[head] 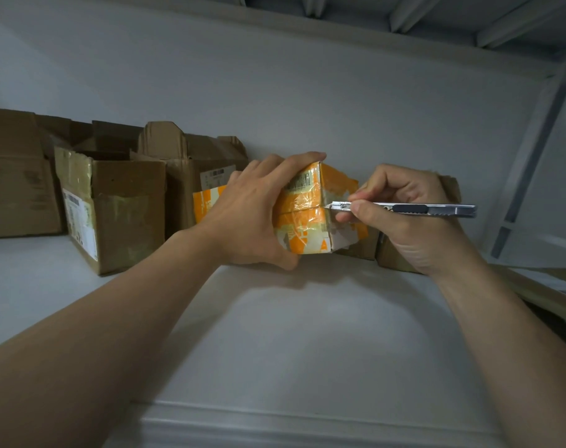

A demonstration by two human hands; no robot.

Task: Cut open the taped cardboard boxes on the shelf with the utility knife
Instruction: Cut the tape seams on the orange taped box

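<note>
A small box wrapped in orange and white tape (pixel 310 215) stands on the white shelf (pixel 275 334), turned corner-on toward me. My left hand (pixel 252 211) grips it from the left, fingers over the top and thumb under the front. My right hand (pixel 404 215) holds a silver utility knife (pixel 404 209) like a pen. The blade tip touches the tape seam at the box's right corner.
Several brown cardboard boxes (pixel 113 205) with raised flaps stand along the back wall to the left. Another brown box (pixel 391 257) sits behind my right hand. A white upright and shelf frame (pixel 530 150) close off the right side.
</note>
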